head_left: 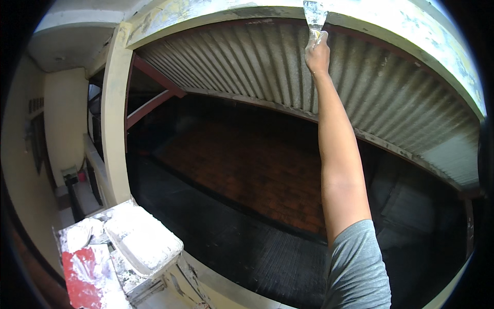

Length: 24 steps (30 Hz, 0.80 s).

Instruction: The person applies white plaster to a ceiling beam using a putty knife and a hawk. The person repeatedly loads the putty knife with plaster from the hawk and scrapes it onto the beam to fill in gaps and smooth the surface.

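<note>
My right arm stretches up and away, bare below a grey-blue sleeve. At its end my right hand is closed around the handle of a putty knife, with whitish smears on the fingers. The broad blade points upward and overlaps the lower part of a patchy white and yellowish beam; whether it touches the surface I cannot tell. My left hand is out of the picture. At the lower left, a rectangular tray holds thick white paste.
The tray rests on a paste-spattered stand, beside a red board smeared white. A cream post rises behind it. Beyond the opening are a corrugated awning, a red metal brace and a dark tiled roof below.
</note>
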Motion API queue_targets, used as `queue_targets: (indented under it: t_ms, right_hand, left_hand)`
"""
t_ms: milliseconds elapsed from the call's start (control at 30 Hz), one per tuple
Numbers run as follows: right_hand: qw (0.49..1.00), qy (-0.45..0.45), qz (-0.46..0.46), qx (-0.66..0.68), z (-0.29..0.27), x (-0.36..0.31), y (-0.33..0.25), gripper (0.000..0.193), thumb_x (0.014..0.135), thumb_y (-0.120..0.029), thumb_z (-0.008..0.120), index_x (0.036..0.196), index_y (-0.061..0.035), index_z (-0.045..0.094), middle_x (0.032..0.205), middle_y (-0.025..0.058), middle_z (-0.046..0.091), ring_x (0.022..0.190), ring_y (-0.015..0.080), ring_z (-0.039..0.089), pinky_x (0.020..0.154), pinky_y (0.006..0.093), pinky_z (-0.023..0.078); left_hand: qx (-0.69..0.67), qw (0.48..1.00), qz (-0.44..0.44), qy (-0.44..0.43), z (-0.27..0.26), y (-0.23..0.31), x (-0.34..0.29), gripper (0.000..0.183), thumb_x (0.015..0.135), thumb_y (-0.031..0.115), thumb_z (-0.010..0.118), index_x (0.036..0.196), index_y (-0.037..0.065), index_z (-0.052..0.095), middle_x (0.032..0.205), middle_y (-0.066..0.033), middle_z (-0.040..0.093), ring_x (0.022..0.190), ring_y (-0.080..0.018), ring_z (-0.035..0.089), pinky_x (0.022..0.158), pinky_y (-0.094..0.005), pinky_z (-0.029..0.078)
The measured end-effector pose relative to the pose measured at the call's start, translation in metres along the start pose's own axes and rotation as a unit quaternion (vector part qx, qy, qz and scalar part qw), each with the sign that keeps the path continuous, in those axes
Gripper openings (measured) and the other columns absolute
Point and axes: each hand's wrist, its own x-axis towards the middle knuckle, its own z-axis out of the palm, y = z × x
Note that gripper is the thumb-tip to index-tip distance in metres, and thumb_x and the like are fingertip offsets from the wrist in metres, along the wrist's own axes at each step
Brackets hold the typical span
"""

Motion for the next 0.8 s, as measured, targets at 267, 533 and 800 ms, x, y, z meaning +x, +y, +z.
queue_targets:
  t_ms: [267,533,800]
  right_hand:
    - [0.986,0.061,-0.025,0.155,0.056,0.011,0.037,0.032,0.109,-0.032,0.046,0.123,-0.0033,0.045,0.11,0.0334,0.062,0.106,0.0553,0.057,0.086,0.0588,0.044]
    - [0.978,0.084,-0.049,0.185,0.086,0.057,0.065,0.036,0.11,-0.038,0.042,0.119,-0.0041,0.049,0.096,0.0317,0.065,0.096,0.0568,0.059,0.082,0.0618,0.043]
    - [0.989,0.065,0.006,0.129,0.085,0.066,0.075,0.04,0.107,-0.04,0.044,0.126,-0.0064,0.052,0.108,0.0353,0.065,0.108,0.0573,0.058,0.09,0.062,0.043]
  left_hand:
    - [0.107,0.994,0.005,-0.029,-0.005,-0.001,-0.002,0.05,0.099,0.022,0.064,0.136,-0.009,0.052,0.134,-0.0274,0.059,0.124,-0.0398,0.058,0.106,-0.0521,0.047]
    - [0.026,0.999,0.013,0.04,-0.006,-0.028,-0.011,0.057,0.104,0.037,0.052,0.14,-0.008,0.052,0.134,-0.0264,0.06,0.12,-0.0369,0.061,0.105,-0.0508,0.049]
    - [0.06,0.996,-0.055,0.021,0.001,-0.004,-0.004,0.06,0.106,0.041,0.045,0.139,-0.009,0.053,0.133,-0.0263,0.061,0.12,-0.0369,0.061,0.105,-0.0504,0.048]
